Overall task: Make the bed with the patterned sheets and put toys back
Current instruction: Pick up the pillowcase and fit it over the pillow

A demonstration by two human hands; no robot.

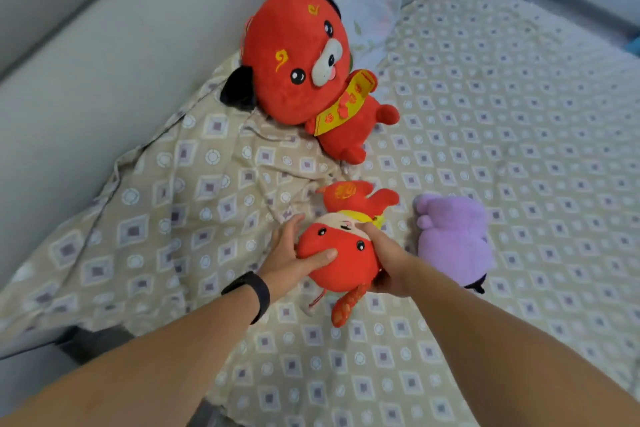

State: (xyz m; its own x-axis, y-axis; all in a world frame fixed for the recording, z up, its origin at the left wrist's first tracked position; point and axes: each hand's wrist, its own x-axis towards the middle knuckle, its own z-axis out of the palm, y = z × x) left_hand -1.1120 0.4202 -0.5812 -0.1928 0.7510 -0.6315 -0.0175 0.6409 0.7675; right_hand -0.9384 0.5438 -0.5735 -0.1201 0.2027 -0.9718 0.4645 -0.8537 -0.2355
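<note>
2 hands (L [289, 255] & R [386, 262]) grip small red plush [341, 253] on sheet [485, 135].

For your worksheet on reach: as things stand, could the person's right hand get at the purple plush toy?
Probably yes: the purple plush toy lies uncovered just beside the right hand, but its fingers now grip the small red plush.

A beige patterned sheet [485, 135], printed with small squares and circles, covered the bed across the centre and right of the frame and lay bunched in folds at the left edge. A large red plush dog [304, 66] with black ears and a yellow sash lay on its side at upper centre. A small red plush toy [341, 246] lay at lower centre with its face towards the camera, a purple plush toy [453, 236] just to its right.
</note>
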